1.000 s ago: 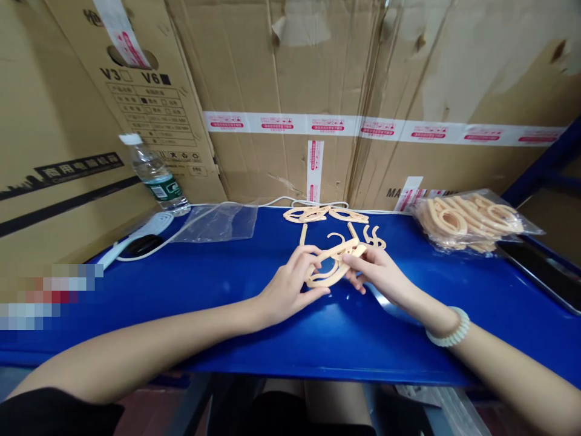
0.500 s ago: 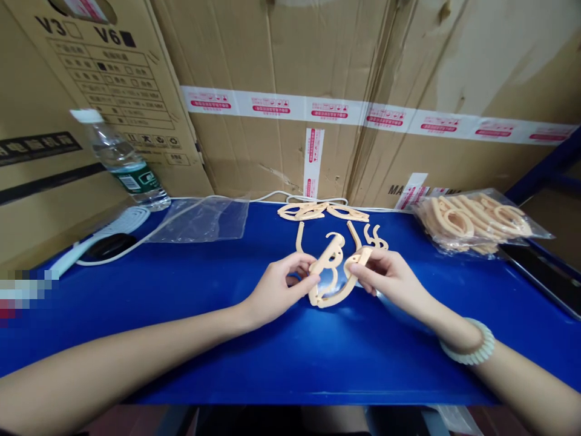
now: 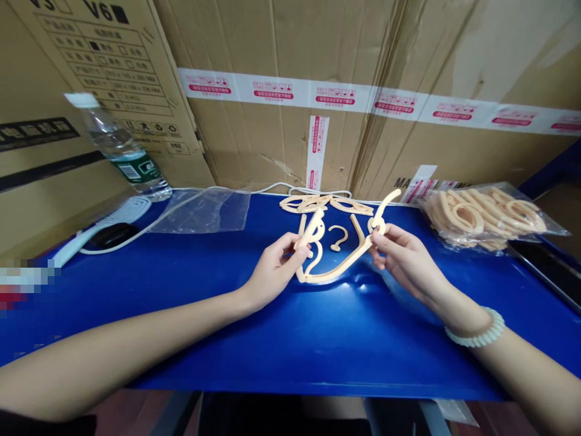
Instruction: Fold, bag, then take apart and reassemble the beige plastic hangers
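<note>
Clearly, the head view shows "V6" on your left carton (image 3: 136, 91) and "MA" on the rear carton (image 3: 454, 145); over the blue table (image 3: 295, 345), your left hand (image 3: 275, 269) and right hand's (image 3: 406, 260) fingers pinch linked cream pieces (image 3: 323, 279).

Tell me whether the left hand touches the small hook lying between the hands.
Apart. The head view shows blue tabletop between the left hand and the beige hanger hook; that hand pinches a hanger arm instead.
</note>
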The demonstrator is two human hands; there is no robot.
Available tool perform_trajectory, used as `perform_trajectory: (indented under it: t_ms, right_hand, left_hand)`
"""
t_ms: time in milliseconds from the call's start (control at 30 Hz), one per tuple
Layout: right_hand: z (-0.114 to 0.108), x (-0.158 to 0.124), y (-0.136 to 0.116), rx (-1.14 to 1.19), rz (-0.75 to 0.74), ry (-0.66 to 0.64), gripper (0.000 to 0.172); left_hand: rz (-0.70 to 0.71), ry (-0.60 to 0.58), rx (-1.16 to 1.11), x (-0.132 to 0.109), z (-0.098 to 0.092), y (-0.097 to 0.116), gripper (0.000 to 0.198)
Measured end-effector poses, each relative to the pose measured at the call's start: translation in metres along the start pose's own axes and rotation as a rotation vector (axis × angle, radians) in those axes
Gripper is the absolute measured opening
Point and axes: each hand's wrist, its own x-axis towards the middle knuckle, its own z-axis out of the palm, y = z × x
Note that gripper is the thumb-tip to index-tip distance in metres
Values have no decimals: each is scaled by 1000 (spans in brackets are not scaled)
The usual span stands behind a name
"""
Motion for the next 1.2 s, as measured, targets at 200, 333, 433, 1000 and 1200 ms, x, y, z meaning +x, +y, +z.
perform_trajectory:
  t_ms: [200, 333, 433, 1000, 1200]
  right_hand:
    - [9, -4, 13, -88, -4, -200, 32]
    - [10, -4, 16, -174, -100, -210, 31]
    - [11, -5, 15, -245, -150, -248, 30]
    - [9, -15, 16, -744, -810, -471, 19]
    - [6, -16, 17, -909, -952, -485, 24]
  left_hand:
    - [62, -404, -69, -8, 0, 10, 21]
    - [-21, -554, -162, -6, -1, 12, 28]
    - [-116, -552, -154, -3, -1, 11, 33]
    - [54, -595, 263, -2, 1, 17, 33]
    - [155, -624, 341, 3, 1, 17, 32]
